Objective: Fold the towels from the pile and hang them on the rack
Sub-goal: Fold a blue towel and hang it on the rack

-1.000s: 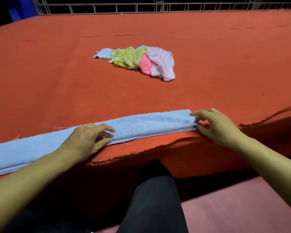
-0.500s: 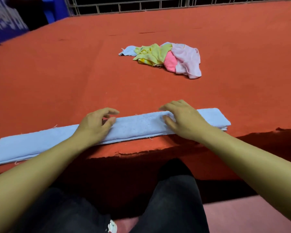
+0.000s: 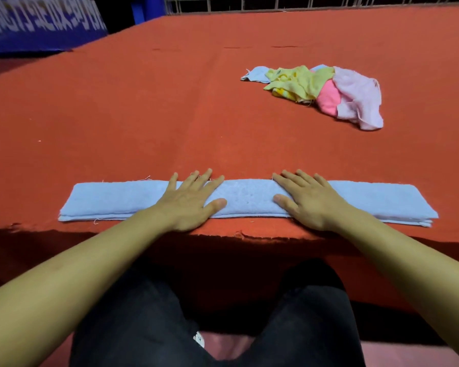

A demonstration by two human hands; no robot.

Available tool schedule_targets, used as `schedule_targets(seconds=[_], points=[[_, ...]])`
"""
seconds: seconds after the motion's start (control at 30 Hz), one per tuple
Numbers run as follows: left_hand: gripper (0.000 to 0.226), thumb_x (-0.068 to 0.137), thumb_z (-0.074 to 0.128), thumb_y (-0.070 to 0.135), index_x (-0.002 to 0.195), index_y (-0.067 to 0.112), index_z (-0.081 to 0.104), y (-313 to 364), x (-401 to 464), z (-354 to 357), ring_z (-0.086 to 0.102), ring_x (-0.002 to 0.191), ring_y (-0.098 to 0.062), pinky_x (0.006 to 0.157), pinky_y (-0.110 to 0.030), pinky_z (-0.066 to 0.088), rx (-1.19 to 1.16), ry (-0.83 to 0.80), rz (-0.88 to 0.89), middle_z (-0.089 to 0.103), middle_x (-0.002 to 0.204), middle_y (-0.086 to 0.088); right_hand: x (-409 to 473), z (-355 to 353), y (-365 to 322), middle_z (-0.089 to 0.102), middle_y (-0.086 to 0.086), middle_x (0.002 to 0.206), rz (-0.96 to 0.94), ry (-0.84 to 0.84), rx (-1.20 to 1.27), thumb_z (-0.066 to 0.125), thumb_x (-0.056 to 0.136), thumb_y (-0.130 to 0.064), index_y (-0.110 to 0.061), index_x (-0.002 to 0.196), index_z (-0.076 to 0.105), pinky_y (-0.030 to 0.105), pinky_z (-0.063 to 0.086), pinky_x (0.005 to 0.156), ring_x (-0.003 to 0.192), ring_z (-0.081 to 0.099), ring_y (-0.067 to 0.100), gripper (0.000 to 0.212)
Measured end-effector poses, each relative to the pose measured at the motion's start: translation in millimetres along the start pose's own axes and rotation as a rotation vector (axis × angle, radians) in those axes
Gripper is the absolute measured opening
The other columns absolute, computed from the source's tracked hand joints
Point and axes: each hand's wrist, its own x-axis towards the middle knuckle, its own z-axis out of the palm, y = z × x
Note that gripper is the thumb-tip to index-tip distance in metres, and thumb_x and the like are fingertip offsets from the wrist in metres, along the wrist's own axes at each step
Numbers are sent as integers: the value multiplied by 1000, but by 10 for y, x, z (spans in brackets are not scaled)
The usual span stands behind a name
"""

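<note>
Flat, open left hand (image 3: 190, 201) and right hand (image 3: 309, 200) press the folded blue towel (image 3: 248, 197) to set creases, gripping nothing; pile (image 3: 321, 92) waits at one o'clock.

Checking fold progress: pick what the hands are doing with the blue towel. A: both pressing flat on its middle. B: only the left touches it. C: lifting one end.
A: the left hand and right hand lie flat, fingers straight, on the blue towel.
</note>
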Motion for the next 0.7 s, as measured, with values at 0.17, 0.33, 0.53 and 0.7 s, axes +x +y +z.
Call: schedule_targets(seconds=[0.17,0.33,0.53,0.7], points=[[63,95,11,66,153,45,-4,-9,-39,-33,-8,151,-10,120,-51,-10,-63,45,9,-8,164,12,-94,-131,222,7,-12,164,74,32,85,13,87,-78,-45,153,9,48,1,120,152,2,14,75],[68,91,8,71,154,46,1,-341,-59,-86,-3,151,-11,120,-54,-7,-43,61,-126,-3,164,13,-309,-123,674,6,-12,164,225,-26,-1,13,89,-72,-45,154,10,51,2,120,152,2,16,70],[88,73,-3,82,153,47,4,-588,-153,25,-5,151,-10,120,-52,-6,-106,65,-131,-3,164,15,-330,-64,718,6,-11,164,239,-9,27,7,83,-75,-46,154,10,47,4,121,152,3,15,76],[85,75,0,83,153,48,3,-596,-126,27,-5,151,-11,120,-54,-4,-96,63,-129,-5,164,15,-343,-58,716,8,-10,164,238,3,19,13,90,-70,-45,154,12,47,5,120,152,5,15,68]])
